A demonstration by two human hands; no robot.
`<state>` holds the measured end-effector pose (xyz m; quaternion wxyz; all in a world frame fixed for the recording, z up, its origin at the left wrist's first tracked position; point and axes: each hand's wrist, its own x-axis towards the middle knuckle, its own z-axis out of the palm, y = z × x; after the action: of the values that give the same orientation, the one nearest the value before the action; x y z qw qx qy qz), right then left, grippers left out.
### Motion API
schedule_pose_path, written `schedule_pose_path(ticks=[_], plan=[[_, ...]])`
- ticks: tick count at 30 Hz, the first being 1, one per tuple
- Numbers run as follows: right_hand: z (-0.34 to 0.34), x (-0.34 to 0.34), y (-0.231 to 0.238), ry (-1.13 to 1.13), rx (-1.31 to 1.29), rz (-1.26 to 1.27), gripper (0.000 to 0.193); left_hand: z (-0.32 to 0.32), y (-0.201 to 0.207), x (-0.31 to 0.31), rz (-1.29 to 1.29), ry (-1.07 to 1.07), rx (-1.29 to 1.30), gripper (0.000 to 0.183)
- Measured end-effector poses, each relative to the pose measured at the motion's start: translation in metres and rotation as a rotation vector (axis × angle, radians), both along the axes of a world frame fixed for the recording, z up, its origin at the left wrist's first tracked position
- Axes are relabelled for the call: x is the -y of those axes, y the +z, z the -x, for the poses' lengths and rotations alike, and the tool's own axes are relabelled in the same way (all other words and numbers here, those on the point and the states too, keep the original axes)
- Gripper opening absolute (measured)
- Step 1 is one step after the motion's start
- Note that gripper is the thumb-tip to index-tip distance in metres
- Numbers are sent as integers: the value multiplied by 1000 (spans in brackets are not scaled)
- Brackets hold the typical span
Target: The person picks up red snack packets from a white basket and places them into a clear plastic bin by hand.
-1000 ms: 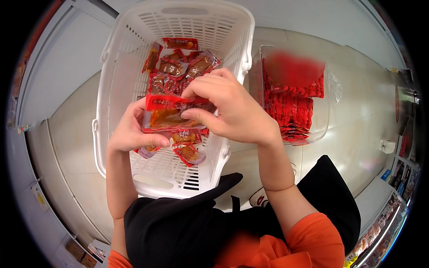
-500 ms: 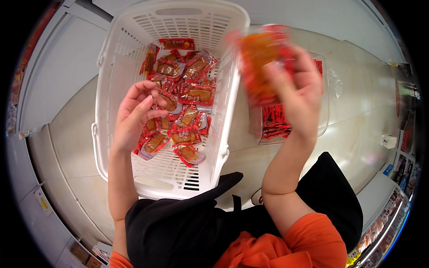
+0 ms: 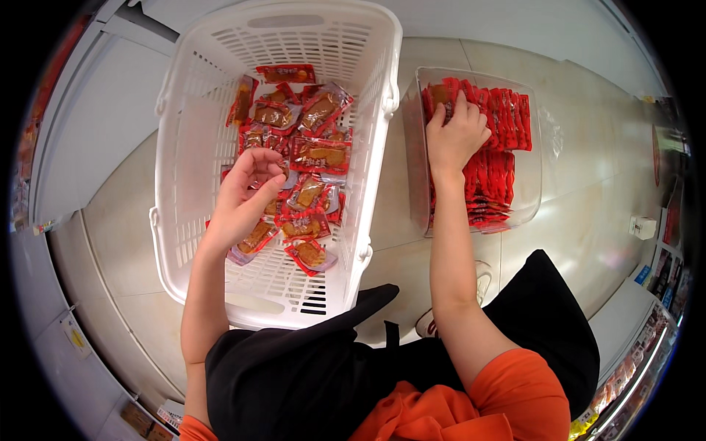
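Two hands are over two containers. At left, the left hand (image 3: 250, 187) hovers above the white basket (image 3: 190, 121), fingers loosely curled, thumb apart, with nothing seen in its grasp. Just right of its fingertips lies a flat red packet (image 3: 320, 156), long axis running left to right; the left hand is clearly nearer. Further right, the right hand (image 3: 457, 136) reaches into the clear box (image 3: 525, 192), part spread, touching the leftmost packet (image 3: 441, 94) of the far row (image 3: 507, 117); whether it pinches it, I cannot tell. The row extends rightward.
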<state>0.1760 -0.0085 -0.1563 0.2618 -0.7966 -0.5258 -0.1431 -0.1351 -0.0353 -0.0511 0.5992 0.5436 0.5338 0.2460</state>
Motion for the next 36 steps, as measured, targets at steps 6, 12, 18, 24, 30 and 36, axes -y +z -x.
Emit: schedule_pose_path(ticks=[6, 12, 18, 24, 30, 36], plan=[[0, 0, 2, -28, 115, 164, 49, -3, -19, 9, -240, -261, -448, 33], [-2, 2, 9, 21, 12, 177, 55, 13, -68, 29, -126, -646, -834, 68], [-4, 1, 25, 41, -119, 34, 52, 5, -83, 40, 14, -683, -847, 79], [-2, 3, 41, 82, -193, -41, 48, 9, -95, 31, 243, -679, -837, 68], [5, 4, 56, 132, -254, -69, 45, 9, -94, 41, 55, -925, -1000, 50], [13, 11, 91, 235, -580, -89, 37, 13, -76, 7, 270, -713, -551, 39]])
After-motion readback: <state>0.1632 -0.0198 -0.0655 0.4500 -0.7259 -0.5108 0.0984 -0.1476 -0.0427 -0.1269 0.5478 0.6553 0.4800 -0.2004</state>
